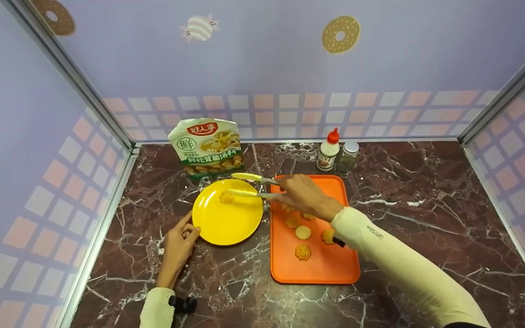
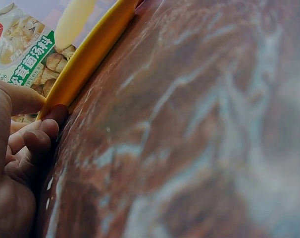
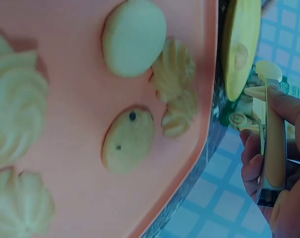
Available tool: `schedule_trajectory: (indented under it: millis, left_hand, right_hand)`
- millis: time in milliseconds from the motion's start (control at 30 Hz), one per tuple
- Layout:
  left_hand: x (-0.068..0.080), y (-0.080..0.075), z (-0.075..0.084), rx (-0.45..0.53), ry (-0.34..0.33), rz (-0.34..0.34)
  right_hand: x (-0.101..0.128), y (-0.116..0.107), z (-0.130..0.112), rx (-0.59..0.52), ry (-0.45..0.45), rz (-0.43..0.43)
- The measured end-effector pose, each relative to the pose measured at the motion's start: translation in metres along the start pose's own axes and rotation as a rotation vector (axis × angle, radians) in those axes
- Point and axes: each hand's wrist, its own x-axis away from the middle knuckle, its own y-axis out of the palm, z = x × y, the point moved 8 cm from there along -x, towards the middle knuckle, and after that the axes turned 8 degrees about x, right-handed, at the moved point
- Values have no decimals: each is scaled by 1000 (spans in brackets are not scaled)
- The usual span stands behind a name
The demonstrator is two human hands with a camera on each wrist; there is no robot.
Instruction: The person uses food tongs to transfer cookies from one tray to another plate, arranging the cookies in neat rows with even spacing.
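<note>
My left hand [image 1: 180,241] pinches the near left rim of a round yellow plate [image 1: 228,228]; in the left wrist view the plate [image 2: 85,62] is seen edge-on, with fingertips at its rim. My right hand [image 1: 301,196] grips a pair of metal tongs [image 3: 275,144] with pale yellow tips. The tongs' arms are spread, reaching left over the plate's far side. One cookie [image 1: 226,197] lies on the plate near one tip. Below the right hand is an orange tray [image 1: 315,271] with several cookies, among them a swirled cookie [image 1: 303,252] and a plain round one [image 1: 303,233].
Behind the plate stands a green and white food pouch [image 1: 208,150]. A red-capped squeeze bottle [image 1: 328,152] and a lidded glass jar [image 1: 348,157] stand beyond the tray. Patterned walls enclose the dark marbled tabletop [image 1: 408,205] at the back and sides.
</note>
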Motion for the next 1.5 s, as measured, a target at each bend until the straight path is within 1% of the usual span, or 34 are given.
schedule_trajectory:
  millis: [100, 300, 433, 533, 733, 833, 933, 1133, 1300, 1400, 1500]
  left_hand:
    - [0, -1, 0, -7, 0, 2]
    - [0, -4, 0, 12, -1, 13]
    - [0, -6, -1, 8, -8, 23]
    - [0, -7, -3, -4, -29, 34]
    - [3, -7, -1, 3, -22, 29]
    - [2, -6, -2, -6, -40, 29]
    - [1, -5, -2, -17, -44, 31]
    - [1, -4, 1, 5, -9, 30]
    - [0, -3, 1, 22, 5, 27]
    - [0, -1, 1, 24, 1, 23]
    - [0, 0, 1, 15, -2, 19]
  right_hand:
    - [6, -7, 7, -27, 30, 21]
    - [17, -16, 16, -65, 79, 48]
    - [24, -19, 21, -95, 124, 41]
    - [31, -22, 25, -82, 146, 41]
    - [45, -34, 30, -23, 97, 111]
    - [53, -40, 35, 1, 76, 142]
    - [61, -44, 40, 18, 70, 168]
    - [78, -53, 49, 33, 76, 225]
    - [93, -59, 57, 84, 72, 277]
    - [102, -62, 61, 101, 90, 280]
    - [111, -63, 66, 103, 107, 265]
